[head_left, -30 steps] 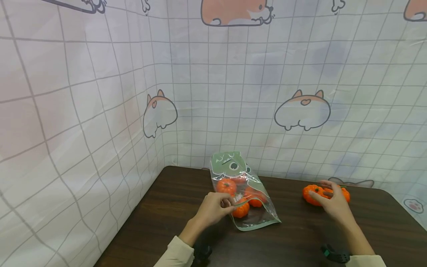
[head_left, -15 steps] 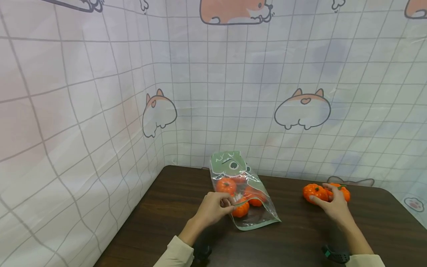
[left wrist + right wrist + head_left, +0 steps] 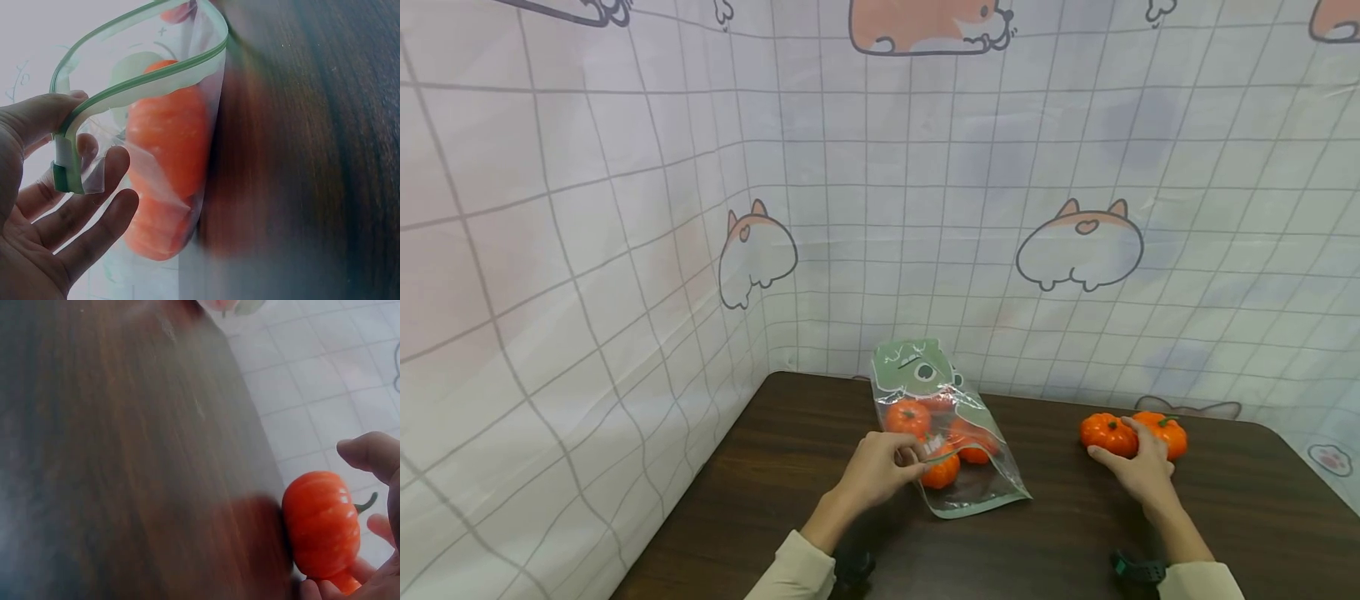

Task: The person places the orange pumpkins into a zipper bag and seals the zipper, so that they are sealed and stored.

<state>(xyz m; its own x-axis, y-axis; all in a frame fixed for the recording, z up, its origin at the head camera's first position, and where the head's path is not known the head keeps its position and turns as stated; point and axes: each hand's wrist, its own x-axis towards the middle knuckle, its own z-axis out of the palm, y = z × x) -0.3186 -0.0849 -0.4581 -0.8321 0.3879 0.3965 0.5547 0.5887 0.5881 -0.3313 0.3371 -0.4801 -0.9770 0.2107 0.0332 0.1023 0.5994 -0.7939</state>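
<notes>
A clear zip bag [image 3: 977,508] with a green printed end lies on the table, several small orange pumpkins [image 3: 908,417] inside. My left hand [image 3: 880,467] pinches the bag's green zip edge [image 3: 156,75] between thumb and index finger; the other fingers are spread, and the mouth gapes. At the right, two more pumpkins sit side by side. My right hand [image 3: 1146,475] reaches round the left-hand pumpkin [image 3: 1105,433]. In the right wrist view its fingers are beside that pumpkin [image 3: 322,525], while the thumb stands apart. The other pumpkin [image 3: 1167,432] sits just beyond my fingers.
The dark wooden table [image 3: 1045,533] ends at a white gridded cloth [image 3: 925,208] with cartoon dogs, hung behind and at the left. Dark bands are on both wrists, below the cream sleeves [image 3: 797,567].
My right hand has moved slightly left and come down round the left-hand pumpkin, uncovering more of the right-hand one. My left hand and the bag have stayed in place.
</notes>
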